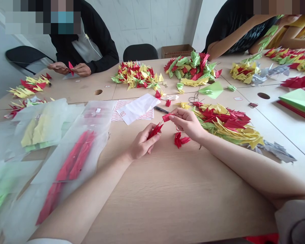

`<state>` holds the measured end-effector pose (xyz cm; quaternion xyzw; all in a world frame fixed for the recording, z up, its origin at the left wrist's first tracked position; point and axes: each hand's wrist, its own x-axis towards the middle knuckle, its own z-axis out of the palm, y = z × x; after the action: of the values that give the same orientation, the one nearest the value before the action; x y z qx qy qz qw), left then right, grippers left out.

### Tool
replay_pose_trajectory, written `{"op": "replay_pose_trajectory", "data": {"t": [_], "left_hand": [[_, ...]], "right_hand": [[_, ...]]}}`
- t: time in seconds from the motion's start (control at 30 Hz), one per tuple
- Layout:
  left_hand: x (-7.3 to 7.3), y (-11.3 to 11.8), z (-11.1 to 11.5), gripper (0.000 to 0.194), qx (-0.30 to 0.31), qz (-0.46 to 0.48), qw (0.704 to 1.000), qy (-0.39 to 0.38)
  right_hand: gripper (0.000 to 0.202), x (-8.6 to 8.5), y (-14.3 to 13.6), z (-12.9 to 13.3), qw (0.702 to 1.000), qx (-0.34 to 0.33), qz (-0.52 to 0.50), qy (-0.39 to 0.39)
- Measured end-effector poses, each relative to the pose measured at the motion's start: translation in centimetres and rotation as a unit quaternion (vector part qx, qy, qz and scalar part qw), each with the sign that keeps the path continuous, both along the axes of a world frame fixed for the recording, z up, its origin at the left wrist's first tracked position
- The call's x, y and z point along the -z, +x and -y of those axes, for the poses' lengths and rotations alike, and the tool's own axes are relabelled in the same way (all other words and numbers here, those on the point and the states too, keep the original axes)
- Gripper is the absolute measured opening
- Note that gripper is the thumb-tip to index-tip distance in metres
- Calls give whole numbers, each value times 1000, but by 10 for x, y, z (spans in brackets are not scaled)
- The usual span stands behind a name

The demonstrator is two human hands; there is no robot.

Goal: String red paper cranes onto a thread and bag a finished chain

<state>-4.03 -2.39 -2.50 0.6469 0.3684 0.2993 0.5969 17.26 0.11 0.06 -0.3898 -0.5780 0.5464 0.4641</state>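
My left hand (144, 141) is closed around a small stack of folded red paper cranes (155, 131) above the near part of the table. To its right, my right hand (186, 122) pinches a small folded red paper piece (167, 117) between thumb and fingers. A thin dark line, a thread or needle, runs between that piece and the stack. Below my right hand, loose red folded papers (180, 139) lie on the tabletop. Close to my right forearm is a pile of yellow, red and green folded cranes (228, 123). A black pen (161, 109) lies just behind my hands.
Clear plastic bags (73, 149) with red, yellow and green folded paper cover the left side. A white paper (139, 108) lies on printed label sheets (115, 117). More crane piles (137, 74) stand farther back. Several people sit opposite; one person's hands (75, 69) hold a red crane.
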Motion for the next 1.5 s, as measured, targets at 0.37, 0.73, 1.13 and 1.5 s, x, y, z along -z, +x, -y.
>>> {"op": "replay_pose_trajectory", "data": {"t": [0.37,0.73,1.13,1.5], "left_hand": [[4,-7,-4,36,45,9,998,-37],[2,-6,-4,37,42,-9,998,-34],[5,-4,-5,35,68,135,982,-111],[-3,4,1,25,-31,76,990,-111]], "right_hand": [[39,-2,3,0,999,-7,39,25],[40,-4,3,-1,998,-5,56,31],[44,8,2,-2,995,6,78,60],[48,16,-4,5,984,-23,149,90]]}}
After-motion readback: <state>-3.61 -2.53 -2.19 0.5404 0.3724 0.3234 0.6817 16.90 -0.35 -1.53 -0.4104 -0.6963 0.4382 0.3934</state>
